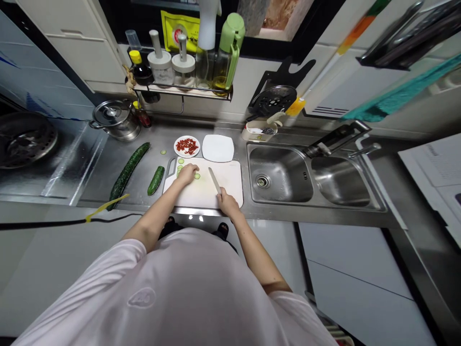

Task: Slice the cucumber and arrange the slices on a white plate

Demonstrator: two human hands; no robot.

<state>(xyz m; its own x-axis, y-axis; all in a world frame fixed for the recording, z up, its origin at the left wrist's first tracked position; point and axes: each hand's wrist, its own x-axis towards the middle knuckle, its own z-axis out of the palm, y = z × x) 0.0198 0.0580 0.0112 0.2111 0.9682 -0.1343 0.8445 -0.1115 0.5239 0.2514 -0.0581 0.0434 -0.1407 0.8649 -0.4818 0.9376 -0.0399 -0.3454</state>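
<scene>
My right hand (228,203) is closed round the handle of a kitchen knife (214,180), whose blade points away from me over the white cutting board (230,180). On the board's left half, my left hand (187,175) is closed, its fingers curled together among the cucumber slices (180,161); whatever is under them is hidden. One cucumber slice (197,176) lies just right of those fingers. Left of the board rests a cut piece of cucumber (156,180), and farther left a long whole cucumber (128,172).
Behind the board stand a plate of chopped red peppers (187,146) and a white square plate (218,148). A double sink (281,173) is on the right. A steel pot (114,120) sits back left, under a rack (183,91) of bottles and jars.
</scene>
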